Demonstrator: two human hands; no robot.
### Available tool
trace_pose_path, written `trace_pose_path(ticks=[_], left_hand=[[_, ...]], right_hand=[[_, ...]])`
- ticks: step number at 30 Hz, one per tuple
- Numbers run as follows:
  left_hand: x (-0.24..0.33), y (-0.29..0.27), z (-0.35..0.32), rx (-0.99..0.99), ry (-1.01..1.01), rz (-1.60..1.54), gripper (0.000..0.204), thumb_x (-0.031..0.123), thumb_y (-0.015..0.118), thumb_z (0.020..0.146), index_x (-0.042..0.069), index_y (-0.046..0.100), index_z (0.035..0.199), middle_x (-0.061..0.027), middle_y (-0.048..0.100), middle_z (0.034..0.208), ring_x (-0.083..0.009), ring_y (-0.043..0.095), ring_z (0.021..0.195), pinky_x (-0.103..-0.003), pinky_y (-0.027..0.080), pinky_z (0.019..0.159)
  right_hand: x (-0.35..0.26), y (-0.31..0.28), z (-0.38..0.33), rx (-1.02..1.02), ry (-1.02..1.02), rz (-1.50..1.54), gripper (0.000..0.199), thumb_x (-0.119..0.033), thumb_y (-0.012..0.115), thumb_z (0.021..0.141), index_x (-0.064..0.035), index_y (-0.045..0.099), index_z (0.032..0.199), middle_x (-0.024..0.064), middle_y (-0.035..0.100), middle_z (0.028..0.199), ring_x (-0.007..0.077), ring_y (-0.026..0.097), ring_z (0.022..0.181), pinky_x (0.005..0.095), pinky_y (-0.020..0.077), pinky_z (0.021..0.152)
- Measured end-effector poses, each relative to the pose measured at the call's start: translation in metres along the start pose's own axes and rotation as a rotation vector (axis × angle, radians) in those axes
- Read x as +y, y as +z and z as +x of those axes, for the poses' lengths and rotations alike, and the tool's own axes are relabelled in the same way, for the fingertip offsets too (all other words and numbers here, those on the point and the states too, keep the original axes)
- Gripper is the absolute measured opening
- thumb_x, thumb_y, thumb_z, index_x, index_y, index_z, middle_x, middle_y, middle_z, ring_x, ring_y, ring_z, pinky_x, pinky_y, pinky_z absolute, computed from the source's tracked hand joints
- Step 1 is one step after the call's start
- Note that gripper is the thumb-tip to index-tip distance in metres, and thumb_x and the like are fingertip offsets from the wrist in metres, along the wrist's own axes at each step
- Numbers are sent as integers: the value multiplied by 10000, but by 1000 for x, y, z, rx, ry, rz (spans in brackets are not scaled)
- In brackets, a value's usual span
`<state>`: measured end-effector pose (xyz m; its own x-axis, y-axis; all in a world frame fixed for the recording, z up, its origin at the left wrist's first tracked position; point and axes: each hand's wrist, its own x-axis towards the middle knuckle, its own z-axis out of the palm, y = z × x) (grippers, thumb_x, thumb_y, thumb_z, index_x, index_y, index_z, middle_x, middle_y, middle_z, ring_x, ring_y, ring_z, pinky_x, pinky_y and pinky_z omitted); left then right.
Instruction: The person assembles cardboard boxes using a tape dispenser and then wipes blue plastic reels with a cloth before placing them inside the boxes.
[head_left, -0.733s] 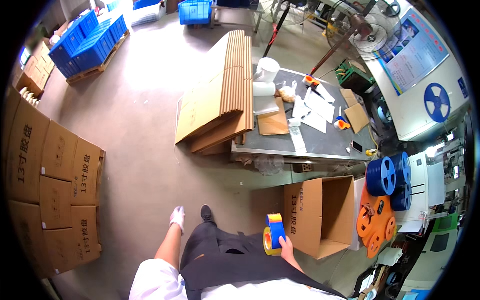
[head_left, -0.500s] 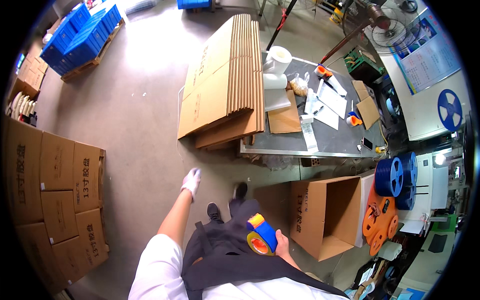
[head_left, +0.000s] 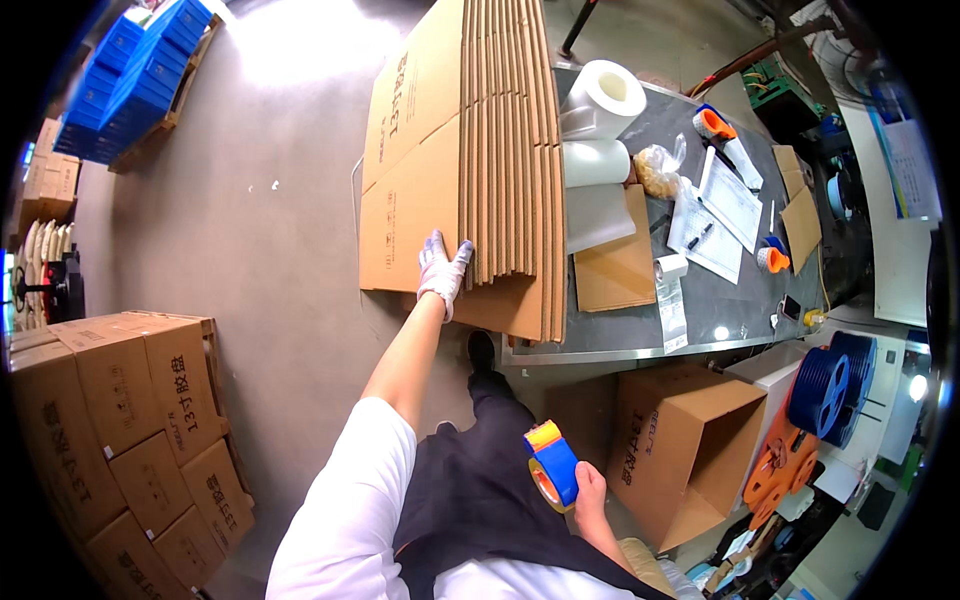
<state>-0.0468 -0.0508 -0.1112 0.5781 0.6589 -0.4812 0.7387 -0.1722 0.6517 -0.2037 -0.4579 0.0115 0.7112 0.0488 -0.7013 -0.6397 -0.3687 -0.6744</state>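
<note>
My left hand [head_left: 442,271], in a white glove, lies at the lower edge of the outermost sheet in a stack of flattened cardboard boxes [head_left: 415,190]. Its fingers are spread, with the thumb side near the stack's layered edges. The stack leans upright against the table. My bare right hand [head_left: 591,492] grips a blue and orange tape dispenser [head_left: 556,468] low in front of my body. A roll of tape sits in that dispenser. To the right of it, an open cardboard box [head_left: 680,450] stands on the floor.
On the grey table [head_left: 640,335] are rolls of plastic film [head_left: 600,100], papers [head_left: 725,200], more tape dispensers [head_left: 713,124] and a phone [head_left: 791,307]. Stacked cartons [head_left: 130,400] stand at left; blue bins [head_left: 140,85] sit far left. Blue reels [head_left: 825,390] are at right.
I have stepped forward toward the table. My left hand has moved from open space up to the flattened boxes. The tape dispenser stays in my right hand.
</note>
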Motion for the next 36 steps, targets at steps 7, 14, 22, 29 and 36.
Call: trace_pose_path(ticks=[7, 14, 22, 29, 36], left_hand=[[-29, -20, 3, 98, 165, 20, 863, 525, 563, 825, 142, 118, 1457, -163, 205, 1486, -343, 241, 1348, -406, 259, 1079], [10, -103, -9, -61, -72, 494, 751, 178, 510, 874, 175, 40, 1460, -162, 467, 1319, -350, 583, 1012, -410, 469, 859], [-152, -211, -97, 24, 7, 611, 552, 52, 472, 786, 122, 399, 1328, -211, 635, 874, -385, 606, 826, -474, 471, 737], [-382, -237, -428, -50, -188, 463, 596, 112, 538, 770, 235, 399, 1337, -201, 624, 815, -397, 596, 770, -480, 469, 732], [-503, -221, -666, -78, -540, 228, 599, 86, 611, 740, 313, 485, 1280, -216, 624, 889, -397, 596, 821, -434, 484, 756]], right_hand=[[-50, 13, 31, -56, 74, -29, 318, -291, 514, 934, -30, 554, 757, -50, 467, 688, 36, 399, 663, 214, 349, 602], [-43, 23, 53, -93, 12, -190, 291, -304, 523, 925, -31, 542, 823, -9, 512, 717, 73, 457, 686, 239, 392, 633], [-52, 83, 36, -389, -233, -316, 475, -229, 541, 891, -128, 400, 1333, 112, 629, 1019, 188, 605, 914, 321, 463, 820], [-21, 240, 24, -540, -331, -163, 235, -210, 449, 964, -84, 543, 1138, 51, 580, 1086, 140, 530, 1032, 295, 417, 896], [-7, 423, -6, -403, -320, -175, 665, -570, 638, 772, -105, 468, 1215, 96, 541, 1129, 235, 547, 996, 348, 426, 892]])
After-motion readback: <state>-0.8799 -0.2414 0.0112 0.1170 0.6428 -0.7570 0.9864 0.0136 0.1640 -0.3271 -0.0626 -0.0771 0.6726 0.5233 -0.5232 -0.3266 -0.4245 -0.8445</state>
